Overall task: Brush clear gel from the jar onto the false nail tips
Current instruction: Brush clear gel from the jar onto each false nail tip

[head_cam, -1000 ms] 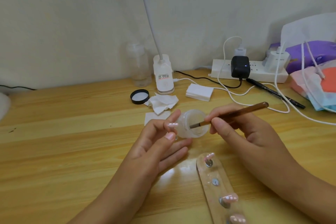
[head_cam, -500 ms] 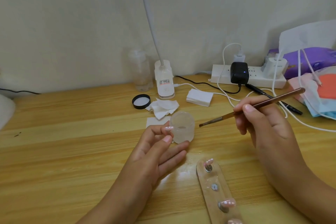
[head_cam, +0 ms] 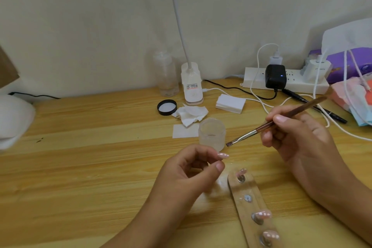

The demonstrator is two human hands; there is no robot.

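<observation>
The left hand (head_cam: 189, 175) holds one false nail tip (head_cam: 223, 155) at its curled fingertips, just before the upright jar (head_cam: 211, 134) — light, thin, probably slippery, so best gripped by its edges — while the right hand (head_cam: 298, 137) pinches the brush (head_cam: 281, 120) mid-handle, pen-fashion.

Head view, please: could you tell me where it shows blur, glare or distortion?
Head view: the white object at the left edge is smeared and soft; grain lines on the desk look slightly bowed, likely wide-angle distortion; small highlights sit on the nail tip the left hand pinches; the brush in the right hand and the jar are fairly sharp.
</observation>
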